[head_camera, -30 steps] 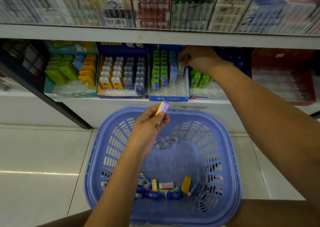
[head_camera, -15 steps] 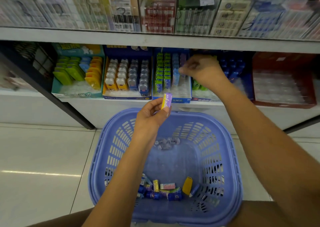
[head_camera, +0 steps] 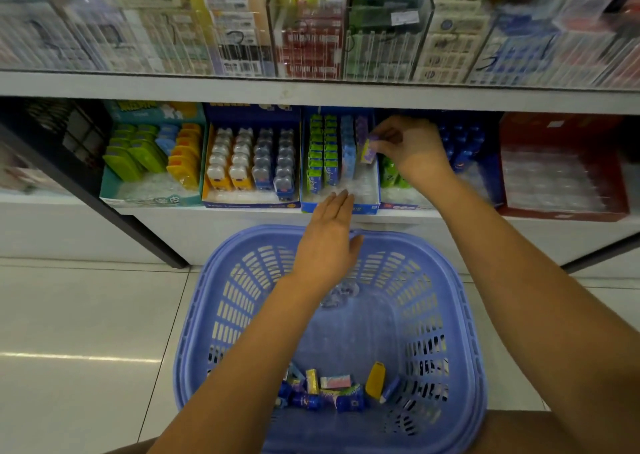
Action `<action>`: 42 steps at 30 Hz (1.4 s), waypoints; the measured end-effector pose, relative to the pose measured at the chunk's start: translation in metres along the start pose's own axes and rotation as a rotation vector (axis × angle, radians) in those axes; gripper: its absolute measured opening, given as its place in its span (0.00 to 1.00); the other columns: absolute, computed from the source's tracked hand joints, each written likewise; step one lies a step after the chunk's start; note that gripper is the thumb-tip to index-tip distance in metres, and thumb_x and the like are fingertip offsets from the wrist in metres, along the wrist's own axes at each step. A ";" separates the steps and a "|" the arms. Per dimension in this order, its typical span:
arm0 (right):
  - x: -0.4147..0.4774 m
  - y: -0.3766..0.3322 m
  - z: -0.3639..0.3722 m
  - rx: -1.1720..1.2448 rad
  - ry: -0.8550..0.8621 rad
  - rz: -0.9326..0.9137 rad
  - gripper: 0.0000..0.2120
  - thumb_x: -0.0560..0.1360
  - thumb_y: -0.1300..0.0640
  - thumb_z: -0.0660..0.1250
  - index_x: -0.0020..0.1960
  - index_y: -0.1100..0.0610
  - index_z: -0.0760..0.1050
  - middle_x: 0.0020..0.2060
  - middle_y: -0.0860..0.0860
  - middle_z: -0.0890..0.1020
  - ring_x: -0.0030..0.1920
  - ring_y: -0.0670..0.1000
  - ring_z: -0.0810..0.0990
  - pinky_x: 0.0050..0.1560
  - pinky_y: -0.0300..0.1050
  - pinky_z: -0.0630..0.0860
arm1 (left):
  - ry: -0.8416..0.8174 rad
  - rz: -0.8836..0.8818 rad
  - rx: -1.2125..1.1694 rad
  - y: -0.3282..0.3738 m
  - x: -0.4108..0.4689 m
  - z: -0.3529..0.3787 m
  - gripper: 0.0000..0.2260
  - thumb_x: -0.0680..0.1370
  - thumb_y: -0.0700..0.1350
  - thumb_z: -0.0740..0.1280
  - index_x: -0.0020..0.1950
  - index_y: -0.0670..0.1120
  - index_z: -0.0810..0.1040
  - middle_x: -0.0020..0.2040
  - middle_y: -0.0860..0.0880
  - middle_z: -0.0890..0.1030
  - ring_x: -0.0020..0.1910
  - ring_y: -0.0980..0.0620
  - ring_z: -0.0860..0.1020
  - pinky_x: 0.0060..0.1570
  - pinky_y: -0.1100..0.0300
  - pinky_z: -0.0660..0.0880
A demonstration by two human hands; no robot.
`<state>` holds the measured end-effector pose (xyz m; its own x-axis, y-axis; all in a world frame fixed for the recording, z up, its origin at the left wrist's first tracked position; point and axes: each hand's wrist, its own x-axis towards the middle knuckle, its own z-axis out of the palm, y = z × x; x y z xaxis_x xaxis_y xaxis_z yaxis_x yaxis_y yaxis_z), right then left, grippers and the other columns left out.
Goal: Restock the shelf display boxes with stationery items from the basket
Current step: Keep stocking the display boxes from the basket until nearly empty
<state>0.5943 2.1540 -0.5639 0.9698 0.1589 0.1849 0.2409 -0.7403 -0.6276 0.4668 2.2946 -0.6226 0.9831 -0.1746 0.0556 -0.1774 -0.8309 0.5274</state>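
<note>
My right hand (head_camera: 410, 147) pinches a small purple and yellow eraser (head_camera: 368, 150) over the right-hand column of the blue display box (head_camera: 339, 207) on the lower shelf. That box holds rows of green, blue and purple erasers. My left hand (head_camera: 327, 242) hovers flat with straight fingers and holds nothing, its fingertips at the box's front edge. Below both arms the blue plastic basket (head_camera: 214, 301) stands on the floor with several erasers and small blue items (head_camera: 332, 389) at its near end.
On the same shelf stand a teal box of green and yellow items (head_camera: 152, 193), a box of grey and white bear-shaped items (head_camera: 249, 167), a box with blue tubes (head_camera: 464, 152) and a red box (head_camera: 561, 166). Packaged goods fill the upper shelf (head_camera: 311, 89). Tiled floor lies left.
The purple eraser passed from my left hand to my right hand, which now holds it at the display box. My left hand opened and moved up toward the box's front.
</note>
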 end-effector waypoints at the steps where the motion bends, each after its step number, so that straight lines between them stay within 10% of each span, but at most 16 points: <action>1: 0.002 0.001 0.005 -0.029 -0.022 -0.004 0.10 0.74 0.61 0.69 0.55 0.62 0.79 0.50 0.58 0.83 0.50 0.54 0.80 0.51 0.39 0.73 | 0.003 0.008 0.019 -0.001 0.000 0.001 0.29 0.81 0.47 0.62 0.77 0.42 0.54 0.78 0.46 0.55 0.77 0.48 0.52 0.75 0.58 0.49; 14: 0.022 -0.020 0.003 -0.485 -0.257 -0.050 0.12 0.75 0.55 0.68 0.58 0.56 0.79 0.60 0.56 0.77 0.63 0.58 0.71 0.60 0.45 0.70 | 0.011 0.034 -0.103 -0.006 -0.001 -0.003 0.26 0.81 0.46 0.62 0.77 0.44 0.58 0.77 0.48 0.58 0.77 0.51 0.53 0.72 0.63 0.52; 18: -0.018 -0.023 -0.005 -0.180 -0.151 0.001 0.12 0.70 0.56 0.73 0.51 0.58 0.76 0.42 0.53 0.80 0.44 0.52 0.77 0.42 0.43 0.73 | 0.192 0.066 -0.269 -0.024 -0.025 0.006 0.12 0.79 0.44 0.63 0.62 0.44 0.76 0.60 0.46 0.78 0.58 0.51 0.75 0.55 0.63 0.70; 22: -0.096 -0.006 0.038 -0.088 -0.617 0.093 0.08 0.69 0.52 0.75 0.41 0.54 0.78 0.32 0.43 0.78 0.35 0.45 0.76 0.33 0.36 0.69 | -0.367 -0.253 -0.103 -0.067 -0.047 0.048 0.11 0.78 0.39 0.61 0.58 0.41 0.78 0.55 0.42 0.81 0.54 0.43 0.78 0.53 0.55 0.73; 28: -0.203 0.043 0.157 -0.358 -1.251 0.235 0.11 0.77 0.61 0.64 0.56 0.67 0.77 0.50 0.62 0.77 0.49 0.55 0.75 0.50 0.46 0.70 | -1.015 -0.331 0.126 -0.117 -0.107 0.109 0.17 0.78 0.39 0.63 0.67 0.40 0.72 0.67 0.40 0.74 0.64 0.42 0.73 0.63 0.53 0.68; 37: -0.251 0.079 0.216 -0.461 -1.326 0.374 0.17 0.77 0.57 0.64 0.64 0.64 0.72 0.63 0.61 0.74 0.62 0.60 0.75 0.61 0.51 0.71 | -0.979 -0.244 0.235 -0.126 -0.115 0.145 0.14 0.76 0.42 0.66 0.61 0.40 0.76 0.60 0.39 0.78 0.59 0.41 0.77 0.58 0.49 0.74; 42: -0.222 0.104 0.199 -0.360 -1.305 0.369 0.08 0.72 0.56 0.70 0.45 0.61 0.79 0.36 0.56 0.77 0.43 0.54 0.78 0.42 0.42 0.71 | -1.020 -0.269 0.187 -0.124 -0.114 0.161 0.14 0.74 0.43 0.69 0.59 0.40 0.79 0.58 0.41 0.80 0.56 0.42 0.78 0.56 0.51 0.76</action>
<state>0.4112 2.1718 -0.8204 0.3577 0.2586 -0.8973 0.1379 -0.9650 -0.2231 0.3697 2.3326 -0.8306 0.5034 -0.2614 -0.8236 -0.0503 -0.9604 0.2741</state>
